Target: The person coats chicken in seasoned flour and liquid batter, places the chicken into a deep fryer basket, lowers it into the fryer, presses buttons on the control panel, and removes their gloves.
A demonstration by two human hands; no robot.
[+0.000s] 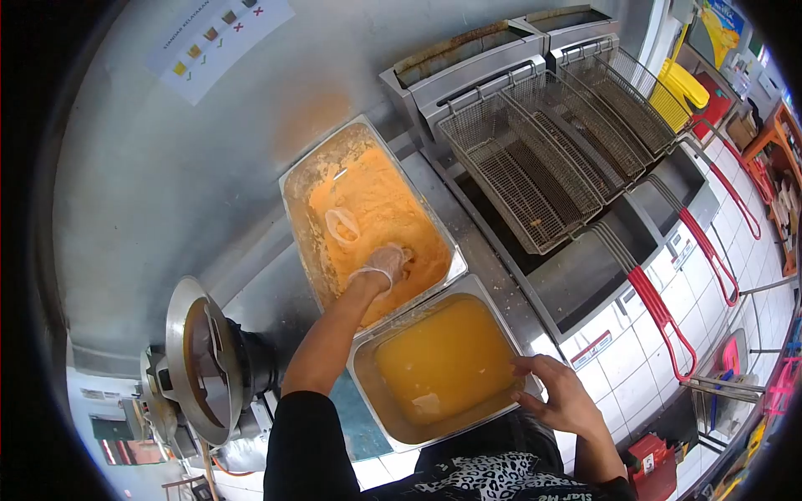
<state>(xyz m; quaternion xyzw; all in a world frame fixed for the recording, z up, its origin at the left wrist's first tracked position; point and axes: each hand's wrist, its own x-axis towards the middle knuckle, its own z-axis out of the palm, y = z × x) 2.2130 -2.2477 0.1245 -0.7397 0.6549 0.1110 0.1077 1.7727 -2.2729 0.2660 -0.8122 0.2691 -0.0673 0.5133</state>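
My left hand, in a clear plastic glove, reaches into a steel tray of orange breading flour. Its fingers are curled down and partly sunk in the flour, so whatever they hold is hidden. A translucent oval plastic piece lies in the flour just beyond it. Closer to my body, a second steel tray holds yellow-orange liquid, with a pale piece near its front edge. My bare right hand rests at that tray's right rim, thumb and fingers apart.
To the right stands a deep fryer with several wire baskets whose red handles stick out toward me. At left, a wide metal pan of dark liquid sits on a black stand. A steel wall bounds the far left.
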